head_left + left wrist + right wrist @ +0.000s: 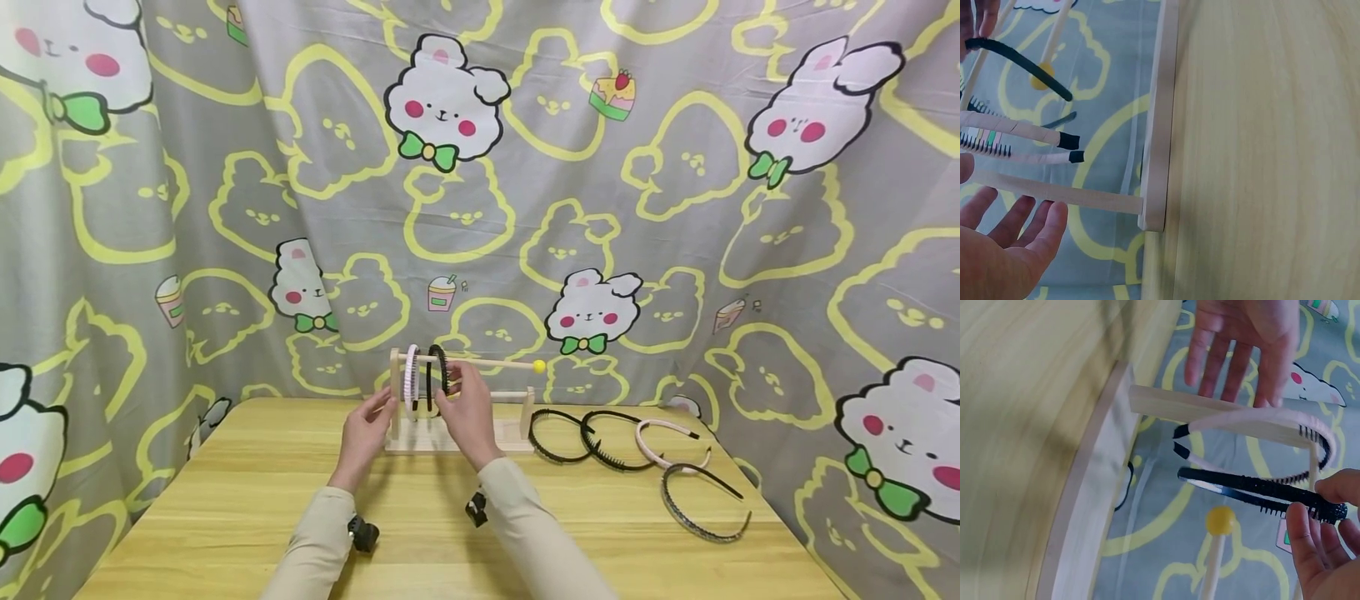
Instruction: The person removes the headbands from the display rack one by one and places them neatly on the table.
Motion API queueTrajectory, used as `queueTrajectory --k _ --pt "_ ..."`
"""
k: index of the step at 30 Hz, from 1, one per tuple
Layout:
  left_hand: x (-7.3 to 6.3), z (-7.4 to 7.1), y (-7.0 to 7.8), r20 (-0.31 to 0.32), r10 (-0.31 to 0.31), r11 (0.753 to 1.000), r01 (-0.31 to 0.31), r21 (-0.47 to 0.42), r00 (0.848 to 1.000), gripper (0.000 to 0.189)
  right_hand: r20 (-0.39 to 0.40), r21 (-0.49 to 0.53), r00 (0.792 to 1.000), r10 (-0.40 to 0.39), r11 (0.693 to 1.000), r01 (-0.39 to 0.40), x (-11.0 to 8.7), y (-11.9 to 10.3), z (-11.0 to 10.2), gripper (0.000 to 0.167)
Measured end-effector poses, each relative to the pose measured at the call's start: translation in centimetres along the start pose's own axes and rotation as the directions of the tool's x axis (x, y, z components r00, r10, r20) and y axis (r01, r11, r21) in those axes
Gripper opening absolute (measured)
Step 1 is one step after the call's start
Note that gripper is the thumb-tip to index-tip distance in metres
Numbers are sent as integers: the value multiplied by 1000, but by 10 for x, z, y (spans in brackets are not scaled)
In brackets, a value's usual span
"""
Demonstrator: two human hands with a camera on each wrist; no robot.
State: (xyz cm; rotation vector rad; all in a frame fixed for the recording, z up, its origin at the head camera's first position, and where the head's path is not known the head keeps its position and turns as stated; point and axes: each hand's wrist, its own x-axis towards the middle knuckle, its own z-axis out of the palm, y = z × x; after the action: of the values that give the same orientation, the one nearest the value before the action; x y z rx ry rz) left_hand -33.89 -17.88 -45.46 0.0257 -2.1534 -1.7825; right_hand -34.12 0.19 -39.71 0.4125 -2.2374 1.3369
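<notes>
In the head view a wooden rack stands near the back of the table. From its upper rod hangs a pale pink toothed headband, close to the left upright. Just right of it is a black toothed headband, which my right hand pinches between thumb and fingers at its top. Its ends point down toward the base. My left hand lies beside the left upright, fingers extended along it and holding nothing.
To the right of the rack several headbands lie on the wooden table: two black ones, with one black headband closest to the rack, a pink headband and a dark grey headband. A yellow ball tips the upper rod. Behind hangs a patterned curtain.
</notes>
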Motion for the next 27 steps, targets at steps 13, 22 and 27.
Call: queueTrajectory --k 13,22,27 --pt "2 0 -2 -2 -8 1000 8 -4 1000 48 -49 59 998 -48 997 51 -6 0 -51 48" --pt "2 0 -2 23 -30 999 30 -11 999 49 4 -127 969 -246 961 245 -31 -4 -99 50" --pt "2 1 -3 32 -27 1000 27 -13 999 49 56 -283 929 -365 887 365 -41 1 -114 49"
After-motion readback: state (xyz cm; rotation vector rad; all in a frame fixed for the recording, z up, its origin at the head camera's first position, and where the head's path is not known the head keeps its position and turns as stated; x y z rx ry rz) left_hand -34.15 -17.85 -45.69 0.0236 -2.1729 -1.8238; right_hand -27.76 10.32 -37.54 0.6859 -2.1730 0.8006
